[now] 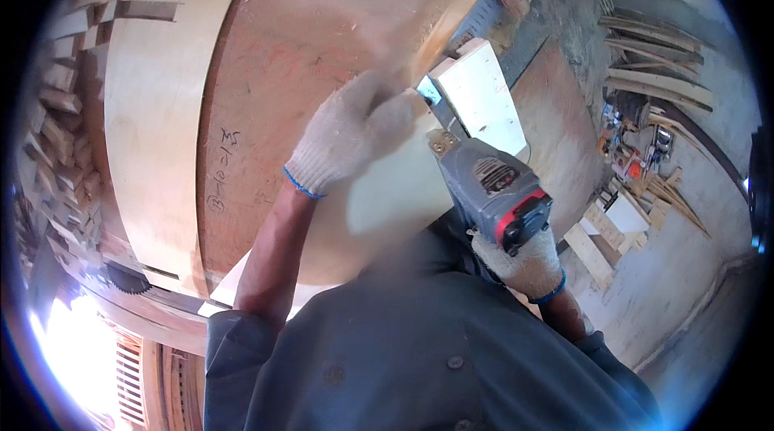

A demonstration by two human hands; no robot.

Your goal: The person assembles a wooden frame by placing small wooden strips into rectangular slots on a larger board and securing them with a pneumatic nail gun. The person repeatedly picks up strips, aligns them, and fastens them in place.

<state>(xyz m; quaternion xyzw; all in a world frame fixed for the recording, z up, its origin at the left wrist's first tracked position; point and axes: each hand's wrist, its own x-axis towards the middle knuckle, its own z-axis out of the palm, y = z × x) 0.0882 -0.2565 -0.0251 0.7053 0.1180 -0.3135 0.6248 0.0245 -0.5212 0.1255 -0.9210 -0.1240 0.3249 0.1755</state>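
Observation:
My left hand (355,133), in a white knit glove, presses flat on a pale curved wooden piece (403,189) that lies on a reddish plywood sheet (298,68). My right hand (528,266), also gloved, grips the handle of a grey pneumatic nail gun (492,189) with a red and black end cap. The gun's nose points at the wood just right of my left fingers. A white block (484,96) stands right behind the gun's nose.
A wide curved plywood band (153,108) lies at left, with stacked wood offcuts (56,124) beyond it. A circular saw blade (125,278) sticks up at lower left. Curved wooden strips (653,52) and small tools (629,149) lie on the concrete floor at right.

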